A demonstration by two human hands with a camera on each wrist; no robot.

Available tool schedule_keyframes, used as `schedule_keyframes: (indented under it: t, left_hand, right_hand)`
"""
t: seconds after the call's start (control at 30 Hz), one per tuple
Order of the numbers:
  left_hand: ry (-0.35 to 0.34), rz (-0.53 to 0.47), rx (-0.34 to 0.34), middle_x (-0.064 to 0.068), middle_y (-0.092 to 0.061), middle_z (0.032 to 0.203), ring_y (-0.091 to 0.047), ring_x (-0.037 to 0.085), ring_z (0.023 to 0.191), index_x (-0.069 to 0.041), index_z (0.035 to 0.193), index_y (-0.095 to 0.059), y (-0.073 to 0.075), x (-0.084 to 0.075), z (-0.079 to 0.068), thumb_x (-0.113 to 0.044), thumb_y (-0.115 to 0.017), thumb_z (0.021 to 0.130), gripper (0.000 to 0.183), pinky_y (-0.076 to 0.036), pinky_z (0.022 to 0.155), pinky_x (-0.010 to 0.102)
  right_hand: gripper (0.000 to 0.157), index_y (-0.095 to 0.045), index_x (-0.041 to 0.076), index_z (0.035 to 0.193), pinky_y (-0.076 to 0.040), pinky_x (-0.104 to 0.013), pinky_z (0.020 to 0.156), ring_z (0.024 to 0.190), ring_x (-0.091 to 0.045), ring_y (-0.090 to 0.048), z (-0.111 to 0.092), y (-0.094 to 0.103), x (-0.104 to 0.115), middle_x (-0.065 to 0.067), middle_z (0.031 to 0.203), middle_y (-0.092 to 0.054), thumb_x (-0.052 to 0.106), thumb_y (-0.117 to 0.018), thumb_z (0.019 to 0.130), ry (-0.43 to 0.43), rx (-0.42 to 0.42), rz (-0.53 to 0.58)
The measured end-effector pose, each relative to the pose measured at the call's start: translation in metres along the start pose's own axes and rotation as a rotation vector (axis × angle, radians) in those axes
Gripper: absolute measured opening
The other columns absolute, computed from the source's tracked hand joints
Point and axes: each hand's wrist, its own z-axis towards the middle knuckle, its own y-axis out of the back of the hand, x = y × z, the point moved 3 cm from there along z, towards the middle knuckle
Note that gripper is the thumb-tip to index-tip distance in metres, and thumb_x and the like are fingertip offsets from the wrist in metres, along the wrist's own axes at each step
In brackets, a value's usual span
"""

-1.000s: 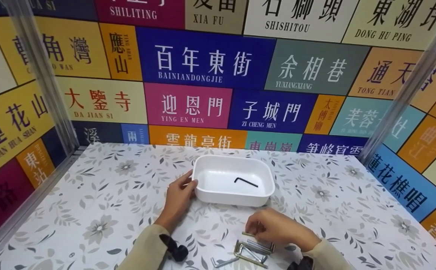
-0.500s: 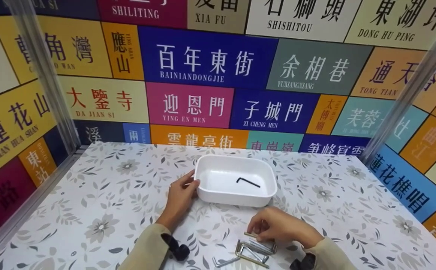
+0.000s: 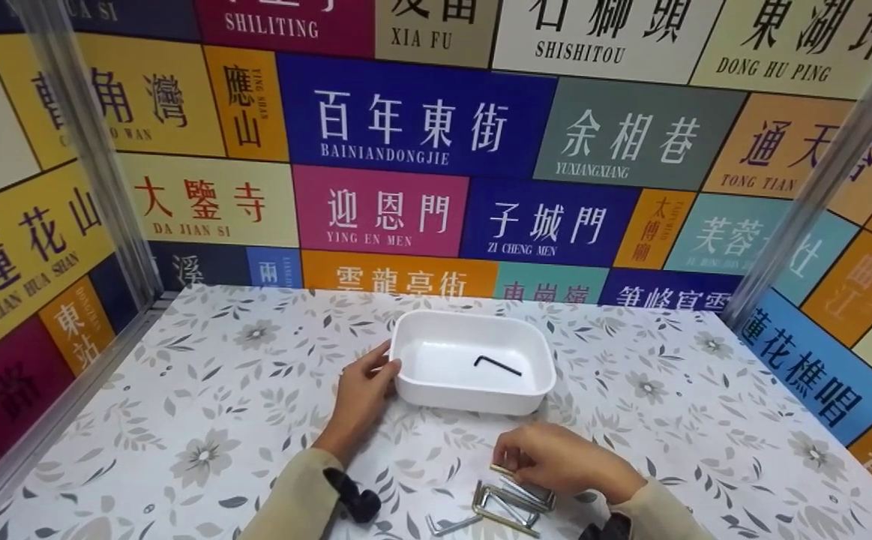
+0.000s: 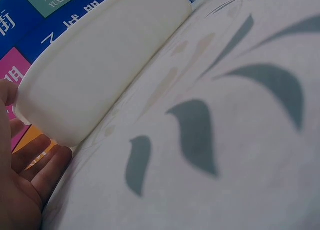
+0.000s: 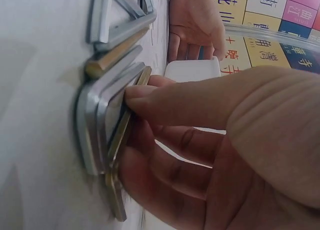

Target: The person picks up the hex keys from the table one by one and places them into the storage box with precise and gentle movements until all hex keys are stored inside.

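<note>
Brass-toned hex key (image 5: 119, 139) lies pinched between right thumb (image 5: 185, 104) and fingers (image 5: 162, 192).

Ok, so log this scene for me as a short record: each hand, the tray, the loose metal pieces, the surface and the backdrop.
Left hand: left hand touching the left end of the white tray
Right hand: right hand pinching a brass-coloured hex key at the pile
Tray contents: one black hex key
Pile: silver and brass-coloured hex keys, near side of the tray; exact count unclear
Surface: leaf-and-flower patterned tabletop
Backdrop: colourful sign panels
</note>
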Motion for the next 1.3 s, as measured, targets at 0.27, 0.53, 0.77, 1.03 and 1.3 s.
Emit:
schedule_keyframes:
  t: [0.27,0.53,0.77,1.03,1.3]
  left_hand:
    - [-0.029,-0.014,-0.001,0.004,-0.062,0.122,-0.061,0.017,0.104,-0.026,0.138,-0.052,0.000,0.001,0.000,-0.034,-0.059,0.090,0.049,-0.055,0.082,0.031]
    - [-0.038,-0.024,-0.001,0.004,-0.063,0.122,-0.061,0.017,0.104,-0.027,0.138,-0.052,-0.001,0.000,0.001,-0.032,-0.059,0.090,0.049,-0.054,0.082,0.031]
    - [-0.023,-0.015,0.010,0.003,-0.063,0.123,-0.061,0.017,0.105,-0.027,0.138,-0.051,0.001,0.001,0.002,-0.033,-0.059,0.089,0.050,-0.054,0.083,0.030]
    - [-0.001,0.001,-0.014,0.002,-0.062,0.124,-0.060,0.017,0.106,-0.029,0.137,-0.052,0.006,0.003,0.003,-0.035,-0.059,0.089,0.049,-0.053,0.084,0.031]
    - [-0.038,-0.006,-0.001,0.004,-0.064,0.121,-0.061,0.017,0.103,-0.025,0.137,-0.053,0.001,0.000,0.001,-0.034,-0.059,0.089,0.049,-0.054,0.082,0.031]
  right_hand:
    - [0.022,-0.063,0.020,0.092,-0.044,-0.023,0.067,0.074,-0.001,-0.051,-0.004,0.004,-0.005,0.007,0.080,-0.060,0.002,-0.066,0.079,-0.068,-0.052,-0.105]
    - [0.025,-0.061,0.017,0.098,-0.046,-0.024,0.068,0.078,-0.005,-0.056,-0.008,0.023,-0.009,0.004,0.087,-0.063,-0.001,-0.063,0.081,-0.068,-0.059,-0.016]
    - [0.024,-0.060,0.011,0.105,-0.050,-0.026,0.071,0.083,-0.012,-0.060,-0.013,0.043,-0.003,-0.003,0.093,-0.064,-0.003,-0.060,0.086,0.069,-0.158,0.121]
    - [0.020,-0.060,0.006,0.107,-0.052,-0.025,0.060,0.081,-0.015,-0.061,-0.006,0.064,-0.001,-0.009,0.093,-0.063,-0.002,-0.059,0.088,0.043,-0.249,0.176]
    - [0.023,-0.059,0.012,0.108,-0.051,-0.026,0.064,0.081,-0.015,-0.060,0.008,0.083,-0.006,-0.003,0.095,-0.062,-0.001,-0.058,0.089,-0.054,-0.316,0.080]
